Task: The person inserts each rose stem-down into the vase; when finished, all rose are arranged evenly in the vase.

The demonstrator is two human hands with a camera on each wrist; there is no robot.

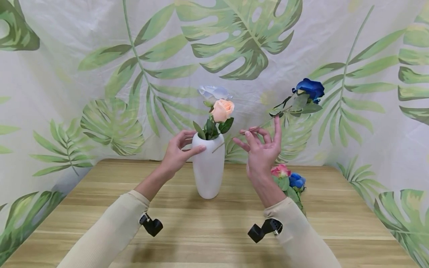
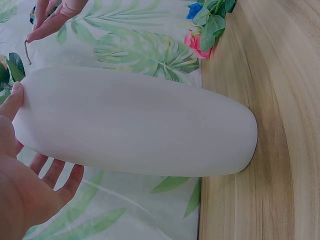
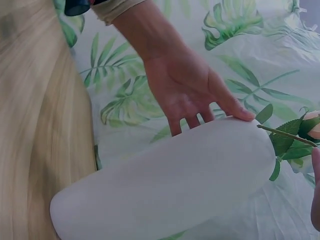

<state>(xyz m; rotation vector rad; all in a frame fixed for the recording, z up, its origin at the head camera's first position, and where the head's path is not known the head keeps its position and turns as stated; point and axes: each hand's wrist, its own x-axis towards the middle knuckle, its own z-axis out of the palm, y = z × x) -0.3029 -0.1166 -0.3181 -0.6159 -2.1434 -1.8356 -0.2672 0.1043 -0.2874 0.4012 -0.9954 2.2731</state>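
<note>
A tall white vase (image 1: 208, 171) stands upright on the table. My left hand (image 1: 177, 150) holds it near the rim, thumb on the front and fingers round the side and back. From the vase's mouth rise a peach rose (image 1: 222, 110) and a pale blue flower (image 1: 214, 92) behind it. To the right of the vase, my right hand (image 1: 263, 149) pinches the stem of a dark blue rose (image 1: 309, 89). That rose leans up to the right, and its stem's lower end is in front of the vase's upper part in the head view. The right wrist view shows that stem end (image 3: 280, 131) beside the rim.
A pink rose (image 1: 280, 170) and another blue rose (image 1: 297, 181) lie on the wooden table (image 1: 187, 230), partly behind my right forearm. A leaf-patterned cloth (image 1: 161, 74) hangs behind the table.
</note>
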